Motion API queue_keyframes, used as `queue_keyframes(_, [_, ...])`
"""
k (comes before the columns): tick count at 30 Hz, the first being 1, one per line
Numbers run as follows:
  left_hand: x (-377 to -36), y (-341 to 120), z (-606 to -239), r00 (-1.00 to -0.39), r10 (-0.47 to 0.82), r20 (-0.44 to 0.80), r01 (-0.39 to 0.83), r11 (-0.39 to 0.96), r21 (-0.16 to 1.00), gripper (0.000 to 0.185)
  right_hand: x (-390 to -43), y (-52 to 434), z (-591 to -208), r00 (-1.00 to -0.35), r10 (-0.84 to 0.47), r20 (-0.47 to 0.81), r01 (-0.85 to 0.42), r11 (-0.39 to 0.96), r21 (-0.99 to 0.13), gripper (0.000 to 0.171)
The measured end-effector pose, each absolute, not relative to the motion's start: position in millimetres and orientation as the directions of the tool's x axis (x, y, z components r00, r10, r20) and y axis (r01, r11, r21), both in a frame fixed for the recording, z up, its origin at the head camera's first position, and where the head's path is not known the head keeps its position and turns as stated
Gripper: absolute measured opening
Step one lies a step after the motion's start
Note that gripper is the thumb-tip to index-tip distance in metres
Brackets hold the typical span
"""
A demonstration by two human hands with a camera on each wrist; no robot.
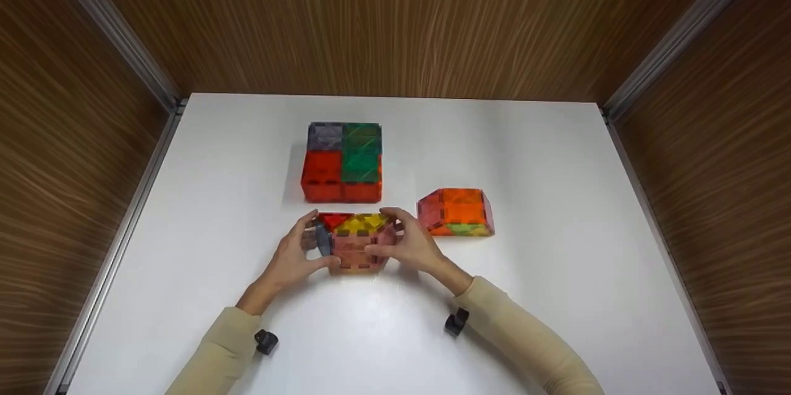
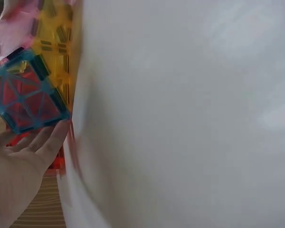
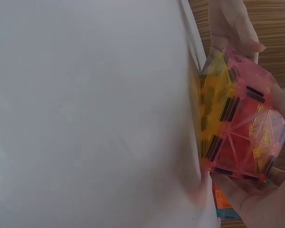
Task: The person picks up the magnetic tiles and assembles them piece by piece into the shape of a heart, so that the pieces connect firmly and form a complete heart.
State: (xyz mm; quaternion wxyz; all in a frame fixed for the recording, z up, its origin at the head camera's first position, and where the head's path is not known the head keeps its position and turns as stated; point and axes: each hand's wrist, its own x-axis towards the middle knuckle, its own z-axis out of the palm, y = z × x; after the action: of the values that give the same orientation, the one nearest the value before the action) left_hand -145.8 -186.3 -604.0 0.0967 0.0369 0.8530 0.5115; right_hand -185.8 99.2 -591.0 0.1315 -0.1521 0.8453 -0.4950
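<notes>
A small magnetic-tile structure [image 1: 357, 242] stands on the white table [image 1: 556, 296] near the front middle. It has pink sides, a yellow and red top and a blue tile on its left. My left hand [image 1: 304, 250] grips its left side, thumb at the front and fingers over the top edge. My right hand [image 1: 409, 243] grips its right side the same way. In the left wrist view, my left hand [image 2: 23, 166] lies against the blue tile [image 2: 26, 95]. In the right wrist view, the pink faces [image 3: 240, 128] sit between my right hand's fingers [image 3: 256, 199] and the left hand [image 3: 232, 23].
A larger flat block of red, green and purple tiles [image 1: 343, 162] lies behind the held structure. An orange tile cube [image 1: 456, 212] stands just to the right of my right hand. Wood-panelled walls [image 1: 395, 18] enclose the table at the back and both sides.
</notes>
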Motion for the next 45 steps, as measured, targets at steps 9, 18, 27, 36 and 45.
queue_keyframes(9, [-146.9,-181.5,-609.8,-0.991,0.095,-0.099,-0.04,0.49,0.871,0.112,-182.9,94.6,-594.4,-0.913,-0.405,0.045,-0.243,0.452,-0.858,0.096])
queue_keyframes(18, [-149.7,-178.7,-614.2,-0.997,0.067,-0.031,0.008,0.509,0.861,0.107,-185.8,92.5,-598.8,-0.904,-0.415,0.105,-0.327,0.512,-0.795,0.096])
queue_keyframes(27, [-162.8,-183.1,-613.7,-0.999,0.043,0.023,0.042,0.509,0.859,0.106,-196.0,82.6,-600.8,-0.948,-0.309,0.07,-0.235,0.537,-0.81,0.097])
queue_keyframes(36, [-179.3,-190.1,-616.6,-0.996,0.03,0.089,0.09,0.567,0.819,0.105,-209.7,70.1,-603.4,-0.958,-0.272,0.093,-0.227,0.518,-0.825,0.093])
queue_keyframes(45, [-186.7,-194.3,-617.4,-0.993,0.009,0.122,0.108,0.527,0.843,0.104,-218.5,65.4,-604.9,-0.958,-0.257,0.132,-0.25,0.509,-0.824,0.091])
